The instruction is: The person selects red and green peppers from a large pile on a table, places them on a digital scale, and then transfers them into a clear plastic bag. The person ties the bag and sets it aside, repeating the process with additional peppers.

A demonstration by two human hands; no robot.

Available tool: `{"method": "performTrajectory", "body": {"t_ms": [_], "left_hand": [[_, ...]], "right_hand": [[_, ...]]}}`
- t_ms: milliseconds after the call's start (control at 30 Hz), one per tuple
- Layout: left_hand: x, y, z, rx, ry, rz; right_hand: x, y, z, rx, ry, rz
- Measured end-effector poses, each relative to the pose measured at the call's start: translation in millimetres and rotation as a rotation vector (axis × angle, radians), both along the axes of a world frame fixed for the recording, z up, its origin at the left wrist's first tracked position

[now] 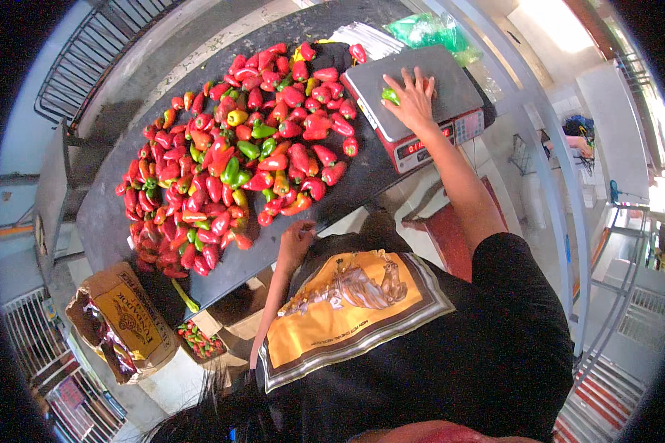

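My right hand (413, 102) lies palm down on the grey platform of a digital scale (449, 66), its fingers spread. A green pepper (390, 96) shows beside its thumb, and a bit of red shows between the far fingers; the palm hides the rest. Red digits are lit on the scale's front. My left hand (296, 243) is at the near edge of the dark table (338, 206), fingers curled, and nothing shows in it. Beyond it spreads a large heap of peppers (216, 160), mostly red, with some green and yellow ones.
A cardboard box (124, 324) with printing stands at the lower left. Next to it, an open carton (202, 340) holds small red and green peppers. Behind the scale lie white bags (366, 41) and green plastic (429, 30). A red chair (449, 232) stands below the scale.
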State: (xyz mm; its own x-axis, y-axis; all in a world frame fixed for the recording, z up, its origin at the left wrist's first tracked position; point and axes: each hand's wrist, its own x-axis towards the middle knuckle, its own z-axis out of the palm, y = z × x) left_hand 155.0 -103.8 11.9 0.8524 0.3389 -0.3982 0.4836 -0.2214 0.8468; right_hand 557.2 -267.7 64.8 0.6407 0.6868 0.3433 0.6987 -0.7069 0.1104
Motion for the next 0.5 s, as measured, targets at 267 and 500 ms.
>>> {"method": "performTrajectory", "body": {"t_ms": [267, 500], "left_hand": [[76.4, -28.6, 18.9, 0.033, -0.025, 0.187], [150.4, -89.4, 33.6, -0.028, 0.013, 0.219]], "right_hand": [[51.5, -24.4, -11.2, 0.157, 0.172, -0.053], [78.5, -56.1, 3.5, 0.234, 0.24, 0.091]]}}
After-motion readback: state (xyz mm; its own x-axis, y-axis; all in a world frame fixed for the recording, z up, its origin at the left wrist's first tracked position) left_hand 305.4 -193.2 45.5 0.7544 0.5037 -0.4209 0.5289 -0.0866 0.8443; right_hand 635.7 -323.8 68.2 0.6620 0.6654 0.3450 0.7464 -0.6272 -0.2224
